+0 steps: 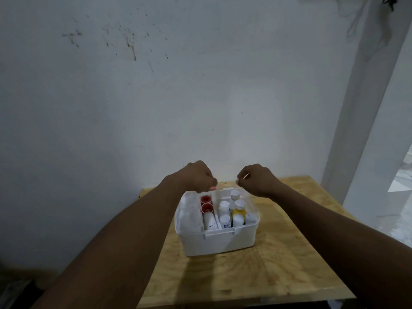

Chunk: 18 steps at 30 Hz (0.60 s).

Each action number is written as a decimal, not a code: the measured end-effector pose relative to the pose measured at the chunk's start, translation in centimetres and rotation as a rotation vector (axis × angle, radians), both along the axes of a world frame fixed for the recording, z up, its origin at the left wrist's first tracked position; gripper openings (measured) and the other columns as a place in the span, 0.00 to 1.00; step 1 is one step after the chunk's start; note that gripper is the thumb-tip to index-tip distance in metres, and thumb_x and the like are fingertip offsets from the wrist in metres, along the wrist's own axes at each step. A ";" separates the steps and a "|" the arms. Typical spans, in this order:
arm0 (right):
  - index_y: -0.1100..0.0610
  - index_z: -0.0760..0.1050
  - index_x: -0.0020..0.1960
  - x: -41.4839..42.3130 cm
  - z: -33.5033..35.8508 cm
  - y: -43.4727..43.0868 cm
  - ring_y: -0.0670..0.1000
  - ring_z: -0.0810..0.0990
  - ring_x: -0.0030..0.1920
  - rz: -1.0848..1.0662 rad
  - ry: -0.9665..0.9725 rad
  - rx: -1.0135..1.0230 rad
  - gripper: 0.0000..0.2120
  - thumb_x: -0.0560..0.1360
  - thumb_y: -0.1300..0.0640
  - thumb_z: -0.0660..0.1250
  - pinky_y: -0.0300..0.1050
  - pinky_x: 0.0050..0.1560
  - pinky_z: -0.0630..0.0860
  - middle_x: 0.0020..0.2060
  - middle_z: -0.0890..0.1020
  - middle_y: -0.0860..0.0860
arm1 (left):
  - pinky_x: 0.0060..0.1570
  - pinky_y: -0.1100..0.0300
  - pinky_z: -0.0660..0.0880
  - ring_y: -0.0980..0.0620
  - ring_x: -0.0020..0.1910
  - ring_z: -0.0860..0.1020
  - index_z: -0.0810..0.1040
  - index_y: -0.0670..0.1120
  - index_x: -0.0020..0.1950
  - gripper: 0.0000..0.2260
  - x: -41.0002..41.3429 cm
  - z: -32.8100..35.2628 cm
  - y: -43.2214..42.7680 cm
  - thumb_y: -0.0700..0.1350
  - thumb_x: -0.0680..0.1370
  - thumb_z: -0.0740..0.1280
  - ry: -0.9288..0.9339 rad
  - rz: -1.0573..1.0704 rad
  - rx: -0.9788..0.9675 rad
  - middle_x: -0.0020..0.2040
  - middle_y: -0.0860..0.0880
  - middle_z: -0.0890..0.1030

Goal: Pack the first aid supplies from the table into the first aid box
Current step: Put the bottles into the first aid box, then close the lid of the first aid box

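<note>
A white first aid box (219, 244) stands on the wooden table (256, 277). Inside it are several white bottles (224, 220), a yellow bottle (239, 212), two red-capped items (206, 204) and a white pad or packet (189, 216) on the left. A clear lid (253, 208) lies over the box, its front latch tab (219, 232) at the near rim. My left hand (197, 176) and my right hand (256, 180) are curled at the box's far edge, fingers closed on the lid's back rim.
A stained white wall rises right behind the table. A white pillar (361, 108) stands at the right, with a bright floor area beyond it. The table's left edge drops to a dark floor.
</note>
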State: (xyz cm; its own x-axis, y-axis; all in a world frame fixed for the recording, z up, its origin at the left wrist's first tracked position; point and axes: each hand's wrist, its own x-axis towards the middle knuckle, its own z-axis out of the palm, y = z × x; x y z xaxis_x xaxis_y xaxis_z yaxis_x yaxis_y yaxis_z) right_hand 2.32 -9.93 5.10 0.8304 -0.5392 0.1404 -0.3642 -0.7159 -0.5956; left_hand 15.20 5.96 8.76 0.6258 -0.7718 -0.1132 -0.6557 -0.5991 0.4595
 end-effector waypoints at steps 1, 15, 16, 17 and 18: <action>0.57 0.81 0.51 0.0 0.2 -0.2 0.52 0.79 0.54 -0.028 -0.018 0.001 0.11 0.75 0.51 0.68 0.43 0.49 0.72 0.56 0.82 0.53 | 0.49 0.57 0.78 0.46 0.51 0.83 0.85 0.41 0.54 0.15 0.9 -0.3 0.5 0.51 0.78 0.70 -0.050 0.059 -0.049 0.51 0.46 0.85; 0.65 0.71 0.61 4.3 -3.9 -2.1 0.59 0.80 0.45 -0.235 0.027 0.668 0.29 0.77 0.40 0.64 0.50 0.42 0.78 0.52 0.80 0.60 | 0.57 0.47 0.79 0.42 0.49 0.82 0.76 0.40 0.60 0.33 6.3 -5.9 4.7 0.69 0.79 0.54 0.507 0.522 -0.068 0.50 0.43 0.81; 0.65 0.73 0.57 4.5 -4.0 -2.1 0.58 0.80 0.44 -0.236 0.002 0.650 0.27 0.77 0.41 0.64 0.50 0.43 0.78 0.51 0.80 0.61 | 0.57 0.47 0.79 0.42 0.49 0.81 0.75 0.41 0.60 0.32 6.3 -5.9 4.5 0.69 0.79 0.55 0.508 0.512 -0.088 0.50 0.43 0.81; 0.65 0.75 0.53 4.6 -4.0 -2.1 0.58 0.80 0.44 -0.238 -0.022 0.633 0.25 0.76 0.41 0.65 0.51 0.44 0.78 0.50 0.81 0.61 | 0.57 0.47 0.79 0.42 0.49 0.81 0.75 0.42 0.60 0.31 6.4 -5.9 4.4 0.69 0.79 0.55 0.504 0.507 -0.099 0.50 0.43 0.81; 0.65 0.76 0.51 4.7 -4.0 -2.1 0.58 0.80 0.43 -0.239 -0.046 0.624 0.24 0.76 0.42 0.65 0.51 0.44 0.77 0.48 0.81 0.61 | 0.57 0.47 0.79 0.42 0.50 0.81 0.75 0.42 0.60 0.31 6.4 -5.8 4.3 0.69 0.79 0.55 0.500 0.504 -0.108 0.51 0.43 0.81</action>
